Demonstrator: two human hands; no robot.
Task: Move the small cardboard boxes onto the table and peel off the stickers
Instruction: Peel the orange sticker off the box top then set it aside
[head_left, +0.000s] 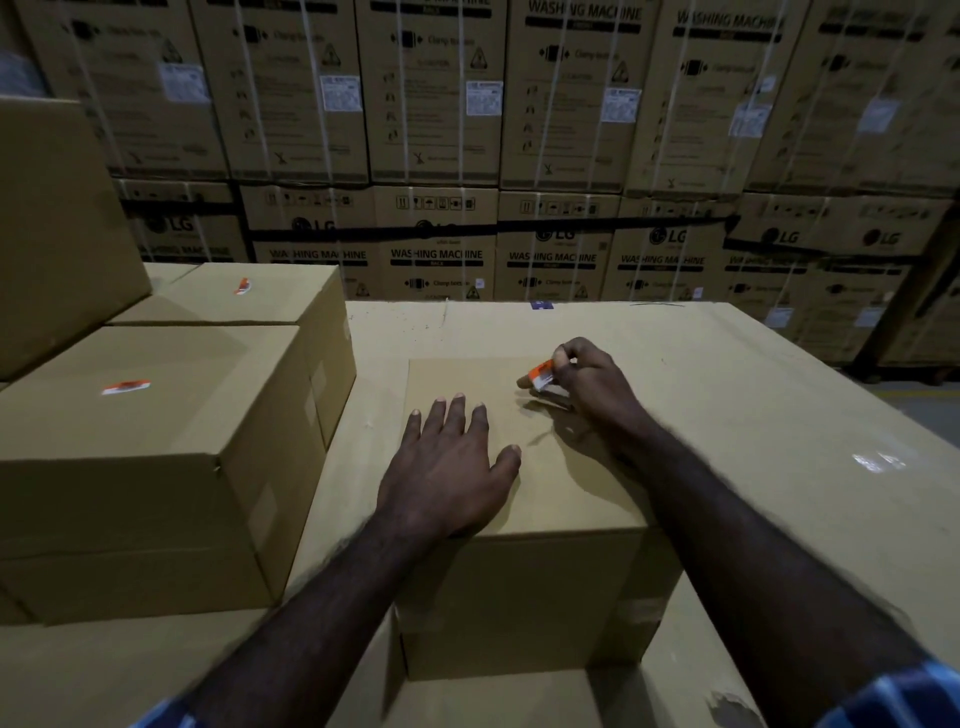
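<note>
A small cardboard box (524, 582) stands on the cardboard-covered table (753, 395) in front of me. My left hand (447, 467) lies flat on the box's top, fingers spread. My right hand (587, 379) pinches an orange and white sticker (541, 375) that is lifted partly off the top near the far right corner. Two more small boxes stand to the left: a near one (156, 467) with an orange sticker (126, 386) on top, and a farther one (260, 296) with a curled orange sticker (242, 285).
A tall box (52, 228) rises at the far left. Stacked washing-machine cartons (519, 156) form a wall behind the table. The floor (930, 405) shows past the table's right edge.
</note>
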